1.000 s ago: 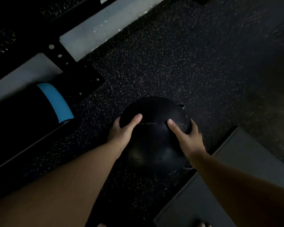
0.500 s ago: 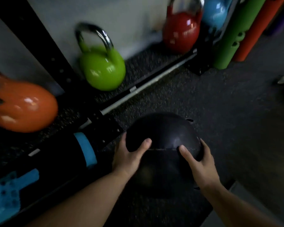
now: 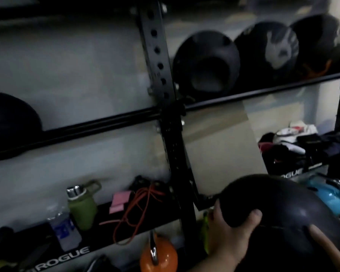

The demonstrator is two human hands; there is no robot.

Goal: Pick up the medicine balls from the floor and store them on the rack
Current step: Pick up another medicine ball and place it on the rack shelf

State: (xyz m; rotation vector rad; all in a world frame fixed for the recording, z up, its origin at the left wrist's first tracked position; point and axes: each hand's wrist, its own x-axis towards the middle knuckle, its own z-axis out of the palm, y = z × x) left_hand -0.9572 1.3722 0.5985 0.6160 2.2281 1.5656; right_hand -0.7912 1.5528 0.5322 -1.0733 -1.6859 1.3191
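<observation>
I hold a black medicine ball (image 3: pixel 283 207) at the lower right, lifted in front of the black rack (image 3: pixel 171 122). My left hand (image 3: pixel 231 234) grips its left side with the thumb on top. My right hand (image 3: pixel 330 246) presses on its right side and is partly cut off by the frame edge. Three black medicine balls sit on the upper right shelf: one with a dented face (image 3: pixel 205 61), one with a white handprint (image 3: pixel 267 54), and one at the far right (image 3: pixel 316 44). Another dark ball (image 3: pixel 10 118) rests on the left shelf rail.
A lower shelf carries a green bottle (image 3: pixel 82 209), a clear bottle (image 3: pixel 64 230), pink notes (image 3: pixel 119 201) and an orange cord (image 3: pixel 137 211). An orange kettlebell (image 3: pixel 158 256) and a blue kettlebell (image 3: pixel 330 197) sit below. Clothes (image 3: pixel 294 146) pile on the right shelf.
The ball has come up off the floor between both hands. My view has swung from the floor and kettlebells up to the rack's shelves.
</observation>
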